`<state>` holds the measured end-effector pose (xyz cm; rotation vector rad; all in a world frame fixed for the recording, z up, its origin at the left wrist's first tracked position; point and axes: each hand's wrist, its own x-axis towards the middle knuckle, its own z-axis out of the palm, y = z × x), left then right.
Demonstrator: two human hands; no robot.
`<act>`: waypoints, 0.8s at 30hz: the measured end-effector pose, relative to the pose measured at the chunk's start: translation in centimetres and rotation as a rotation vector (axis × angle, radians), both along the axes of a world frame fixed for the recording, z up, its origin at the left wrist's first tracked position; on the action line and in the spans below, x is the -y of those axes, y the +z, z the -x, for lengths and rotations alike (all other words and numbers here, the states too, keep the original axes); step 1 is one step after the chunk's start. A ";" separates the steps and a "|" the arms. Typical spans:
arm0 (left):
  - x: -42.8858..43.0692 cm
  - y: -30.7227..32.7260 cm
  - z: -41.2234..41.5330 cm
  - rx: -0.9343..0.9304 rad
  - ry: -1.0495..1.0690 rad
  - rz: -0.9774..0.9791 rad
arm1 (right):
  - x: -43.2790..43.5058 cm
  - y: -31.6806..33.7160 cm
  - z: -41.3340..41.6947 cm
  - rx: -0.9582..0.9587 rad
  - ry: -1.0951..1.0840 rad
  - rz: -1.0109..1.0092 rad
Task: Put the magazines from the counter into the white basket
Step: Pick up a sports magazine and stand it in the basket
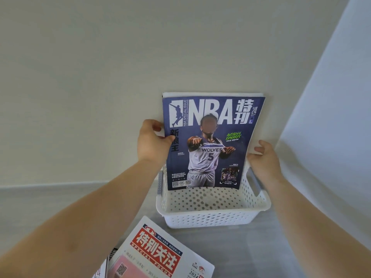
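The NBA magazine (210, 141) stands upright in the middle of the frame, cover facing the camera. Its lower edge is down inside the white basket (212, 214), against the far wall. A pale strip (212, 94) shows just above its top edge. This may be a second magazine standing behind it, though only that sliver is visible, so I cannot be sure.

The left hand (152, 143) grips the magazine's left edge, with the thumb laid on the cover and the fingers curled round behind. The right hand (265, 159) holds the right edge, where the cover bows slightly. Its thumb and one finger curl at the edge, and the rest of its fingers are hidden behind the pages. Holding both sides likely keeps a floppy magazine from folding or tipping while it is set on end. Standing it against the back wall also leaves the front of the basket free for more.

The basket sits on a grey counter (251, 247), close to a plain pale wall (100, 77). At the lower left of the frame a red-titled magazine (160, 255) lies flat on the counter, near the basket but not touching it. The edges of other magazines (104, 265) stick out from under it. By my reading the task is only partly done, since that pile has not yet been put in.
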<state>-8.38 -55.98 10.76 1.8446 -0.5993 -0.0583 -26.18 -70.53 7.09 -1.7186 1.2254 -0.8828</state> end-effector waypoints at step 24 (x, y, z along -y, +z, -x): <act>-15.2 0.7 1.3 -0.069 -0.081 -0.178 | -11.9 2.4 2.5 -0.145 0.114 0.146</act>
